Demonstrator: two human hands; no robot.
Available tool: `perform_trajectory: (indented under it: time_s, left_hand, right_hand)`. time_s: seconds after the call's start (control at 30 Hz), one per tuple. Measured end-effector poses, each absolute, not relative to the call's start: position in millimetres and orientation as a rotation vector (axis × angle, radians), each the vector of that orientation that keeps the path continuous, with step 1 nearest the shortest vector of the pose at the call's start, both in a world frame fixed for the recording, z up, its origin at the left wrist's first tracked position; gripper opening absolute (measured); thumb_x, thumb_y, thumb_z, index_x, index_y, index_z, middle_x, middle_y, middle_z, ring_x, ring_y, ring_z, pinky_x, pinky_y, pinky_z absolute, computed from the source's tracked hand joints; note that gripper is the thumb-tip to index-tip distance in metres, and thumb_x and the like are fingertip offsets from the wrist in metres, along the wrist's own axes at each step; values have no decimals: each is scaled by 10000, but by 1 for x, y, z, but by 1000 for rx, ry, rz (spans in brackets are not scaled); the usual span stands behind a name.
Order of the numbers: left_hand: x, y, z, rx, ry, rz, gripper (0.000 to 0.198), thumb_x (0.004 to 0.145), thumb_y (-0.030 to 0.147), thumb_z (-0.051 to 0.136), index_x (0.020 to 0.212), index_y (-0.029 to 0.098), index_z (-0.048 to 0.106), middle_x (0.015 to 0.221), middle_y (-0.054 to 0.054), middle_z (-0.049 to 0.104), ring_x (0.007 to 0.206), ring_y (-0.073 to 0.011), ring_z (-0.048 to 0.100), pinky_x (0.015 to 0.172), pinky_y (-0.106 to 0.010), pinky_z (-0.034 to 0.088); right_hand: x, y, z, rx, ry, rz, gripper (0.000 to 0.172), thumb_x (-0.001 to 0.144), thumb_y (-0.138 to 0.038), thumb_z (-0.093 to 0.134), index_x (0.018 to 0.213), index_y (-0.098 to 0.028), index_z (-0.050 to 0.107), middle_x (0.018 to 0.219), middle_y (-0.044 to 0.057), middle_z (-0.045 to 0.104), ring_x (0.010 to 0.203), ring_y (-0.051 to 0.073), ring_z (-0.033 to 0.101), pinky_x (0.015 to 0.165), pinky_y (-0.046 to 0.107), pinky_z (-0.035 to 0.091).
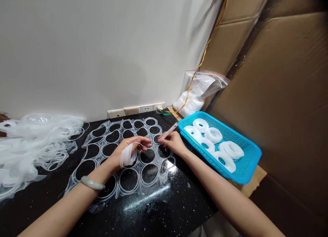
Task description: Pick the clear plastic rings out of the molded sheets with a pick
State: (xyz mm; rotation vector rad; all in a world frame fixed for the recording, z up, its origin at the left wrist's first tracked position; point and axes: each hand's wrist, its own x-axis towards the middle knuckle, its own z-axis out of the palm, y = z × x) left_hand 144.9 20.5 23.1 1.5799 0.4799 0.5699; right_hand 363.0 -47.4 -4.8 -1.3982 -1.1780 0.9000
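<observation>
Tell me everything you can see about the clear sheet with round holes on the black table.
The clear sheet lies flat on the black table: thin, translucent, soft-looking plastic, a web of ring outlines around rows of round holes, edges ragged. The left hand, looped with white rings, and right hand, gripping a thin tool, sit over its middle.

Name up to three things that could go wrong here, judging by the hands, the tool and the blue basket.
1. The right hand holds a thin tool close to the left hand; a slip might nick a finger.
2. The rings looped over the left hand could slide off.
3. The blue basket sits just right of the right hand; a nudge might spill its ring stacks.
</observation>
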Motion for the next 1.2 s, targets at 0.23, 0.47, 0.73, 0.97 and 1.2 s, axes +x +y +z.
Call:
perform_trajectory:
  time_s: [0.23, 0.47, 0.73, 0.97, 1.2]
  left_hand:
    - [156, 20, 8, 2371, 245, 558, 282, 994, 262, 443, 1139, 214, 681, 1149, -97, 679, 1068, -217, 593, 953, -414, 460]
    - [161, 16, -6, 2604, 160, 567, 312, 975, 145, 450, 1225, 205, 627, 1256, -113, 639, 1101, -231, 582, 931, -451, 476]
    - [159, 9, -10, 2715, 193, 543, 323, 980, 159, 438, 1243, 198, 622, 1313, -112, 613, 976, -236, 558, 782, -406, 512]
    - [160, 7, -9, 2709, 187, 579, 321, 993, 189, 417, 1231, 182, 632, 1260, -121, 646, 949, -231, 554, 785, -401, 514]
    - [159, 7, -10, 2709, 206, 557, 320, 990, 191, 417, 1237, 188, 620, 1286, -112, 630, 969, -234, 574, 823, -412, 498]
  right_hand:
    - [362, -47, -7, -1438, -1193, 861, 158, 685, -270, 714, 719, -117, 695, 614, 26, 658, 453, 102, 510, 457, 219, 412]
    - [365, -47, -10, -1526, -1237, 786, 119, 719, -238, 692, 744, -122, 700, 651, 41, 683, 466, 118, 550, 466, 225, 425]
    - [368, -50, -9, -1538, -1240, 721, 110, 737, -244, 683, 744, -135, 701, 667, 49, 688, 494, 131, 572, 474, 224, 440]
    - [361, -51, -11, -1505, -1293, 803, 108, 734, -245, 691, 727, -138, 699, 658, 36, 686, 486, 123, 565, 477, 222, 431]
    - [362, -53, -10, -1576, -1439, 661, 72, 782, -212, 680, 760, -157, 721, 675, 27, 698, 539, 138, 596, 531, 230, 432]
